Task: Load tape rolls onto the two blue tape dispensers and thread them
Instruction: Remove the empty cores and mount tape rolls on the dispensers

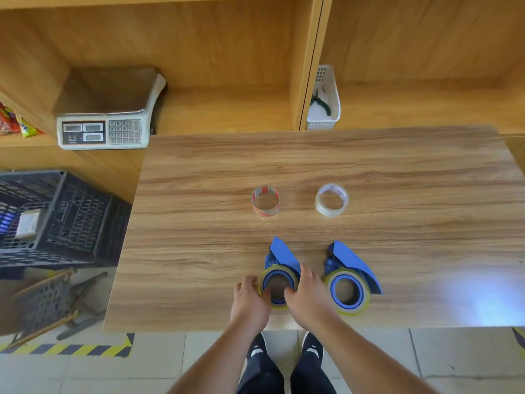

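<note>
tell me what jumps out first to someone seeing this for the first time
Two blue tape dispensers sit side by side at the near edge of the wooden table, each with a roll on it, and the left hand and right hand grip the roll on the left dispenser. Farther back lie two loose tape rolls, apart from each other.

No text can be read with certainty. The scale (103,129) left of the table (312,166) has a keypad whose digits are blurred. Print on the red-patterned tape roll (266,201) is illegible.

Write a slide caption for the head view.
Both hands grip the left blue dispenser's tape roll; two rolls lie beyond.
</note>
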A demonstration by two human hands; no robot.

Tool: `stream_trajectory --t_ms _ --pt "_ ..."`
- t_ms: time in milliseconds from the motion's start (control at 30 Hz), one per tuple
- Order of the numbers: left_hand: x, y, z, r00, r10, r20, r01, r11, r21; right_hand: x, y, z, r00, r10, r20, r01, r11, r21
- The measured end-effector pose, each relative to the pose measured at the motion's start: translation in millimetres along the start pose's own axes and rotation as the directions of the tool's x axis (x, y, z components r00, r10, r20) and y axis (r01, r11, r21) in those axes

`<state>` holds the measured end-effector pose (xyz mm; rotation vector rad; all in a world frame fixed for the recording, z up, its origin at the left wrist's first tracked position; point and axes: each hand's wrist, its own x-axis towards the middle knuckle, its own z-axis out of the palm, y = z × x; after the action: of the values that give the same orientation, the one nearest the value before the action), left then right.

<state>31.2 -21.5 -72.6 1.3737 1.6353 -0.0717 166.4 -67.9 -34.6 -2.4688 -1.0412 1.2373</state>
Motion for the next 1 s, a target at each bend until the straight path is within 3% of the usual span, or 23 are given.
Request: stream_trajectory --t_ms 300,500,800,1000 --pt "9 6 -5 0.999 -0.021 0.036 0.019 0.998 0.055 6 -3 8 0.996 0.084 0.023 -0.086 0.993 0.087" --pt "11 7 -8 0.999 -0.035 0.041 0.032 0.997 0.064 9 1 7 0.998 0.068 0.0 -0.068 0.995 0.067" --pt "-9 4 -32 0.994 -0.046 0.103 0.071 0.965 -0.252 -3 4 -16 0.999 0.031 0.019 -0.033 0.987 0.158" --pt "-34 5 -63 0.984 0.086 0.157 -0.006 0.893 -0.45 -36 -7 -52 0.994 -0.018 0.11 -0.02 0.942 0.335"
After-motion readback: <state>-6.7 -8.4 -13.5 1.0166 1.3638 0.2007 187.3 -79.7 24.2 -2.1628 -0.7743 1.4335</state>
